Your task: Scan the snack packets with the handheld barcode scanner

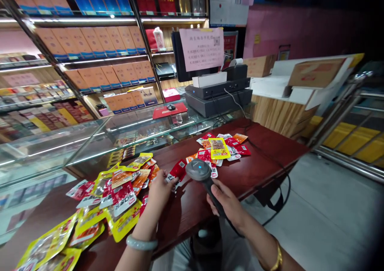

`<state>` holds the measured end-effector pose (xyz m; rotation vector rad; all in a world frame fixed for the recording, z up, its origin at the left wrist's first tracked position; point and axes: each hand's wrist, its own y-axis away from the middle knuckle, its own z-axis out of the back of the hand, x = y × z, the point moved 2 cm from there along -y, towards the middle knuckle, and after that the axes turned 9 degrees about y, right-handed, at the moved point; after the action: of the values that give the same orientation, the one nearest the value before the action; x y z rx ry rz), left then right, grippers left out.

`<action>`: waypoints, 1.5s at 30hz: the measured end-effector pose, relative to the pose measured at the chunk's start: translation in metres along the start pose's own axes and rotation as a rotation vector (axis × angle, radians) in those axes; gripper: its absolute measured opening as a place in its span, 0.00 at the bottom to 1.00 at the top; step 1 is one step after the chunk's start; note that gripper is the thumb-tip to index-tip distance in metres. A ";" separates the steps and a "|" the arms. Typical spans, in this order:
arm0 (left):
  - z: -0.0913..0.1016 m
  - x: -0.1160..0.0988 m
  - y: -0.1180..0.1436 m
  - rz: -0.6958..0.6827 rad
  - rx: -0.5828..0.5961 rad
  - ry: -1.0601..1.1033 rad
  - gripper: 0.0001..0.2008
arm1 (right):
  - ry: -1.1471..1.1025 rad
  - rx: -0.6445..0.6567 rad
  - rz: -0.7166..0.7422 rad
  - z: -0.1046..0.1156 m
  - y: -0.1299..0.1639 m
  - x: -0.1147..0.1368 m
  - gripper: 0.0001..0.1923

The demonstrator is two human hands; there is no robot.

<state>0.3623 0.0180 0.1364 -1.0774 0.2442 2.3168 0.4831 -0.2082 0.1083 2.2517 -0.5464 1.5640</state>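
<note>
My right hand [225,202] grips the handle of a grey barcode scanner [199,170], whose head points down at the counter. My left hand [161,189] pinches a small red snack packet [178,170] by its edge, right under the scanner head. A loose heap of yellow, red and orange snack packets [118,187] lies to the left of that hand. A second, smaller heap of packets [220,149] lies farther back on the dark red wooden counter [255,171]. The scanner's black cable runs down past my right wrist.
A glass display case [90,143] adjoins the counter on the left, with shelves of boxed goods [99,43] behind. A black register with a monitor and pink paper notice [216,91] stands at the back. Cardboard boxes [315,73] and metal rails [345,111] are at right.
</note>
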 end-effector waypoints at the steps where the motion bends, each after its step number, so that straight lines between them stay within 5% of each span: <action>1: -0.005 -0.001 -0.002 -0.011 -0.014 0.044 0.15 | -0.004 0.001 0.010 0.001 0.000 0.001 0.35; 12: -0.035 -0.009 -0.022 -0.035 -0.007 0.367 0.22 | -0.030 -0.013 0.018 0.008 -0.006 0.009 0.35; 22: -0.124 -0.127 -0.064 0.105 0.284 0.849 0.19 | 0.010 -0.278 0.131 0.043 -0.027 0.048 0.29; 26: -0.132 -0.138 -0.061 0.066 0.352 0.879 0.18 | 0.034 -0.309 0.138 0.052 -0.024 0.051 0.29; 29: -0.109 -0.113 -0.048 -0.082 0.285 0.611 0.19 | 0.059 -0.239 0.084 0.047 -0.020 0.044 0.28; 33: -0.048 -0.062 -0.013 -0.244 0.173 0.155 0.19 | 0.095 -0.126 0.035 0.030 -0.016 0.028 0.27; 40: 0.061 0.016 0.047 -0.071 0.082 -0.409 0.18 | 0.119 0.035 -0.045 -0.005 -0.013 0.006 0.28; 45: 0.084 0.032 0.086 -0.056 -0.036 -0.769 0.25 | 0.135 0.100 -0.092 -0.019 -0.011 0.000 0.32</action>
<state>0.2431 -0.0075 0.1619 -0.1467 -0.1265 2.4968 0.4730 -0.1898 0.1143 2.1883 -0.3301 1.7152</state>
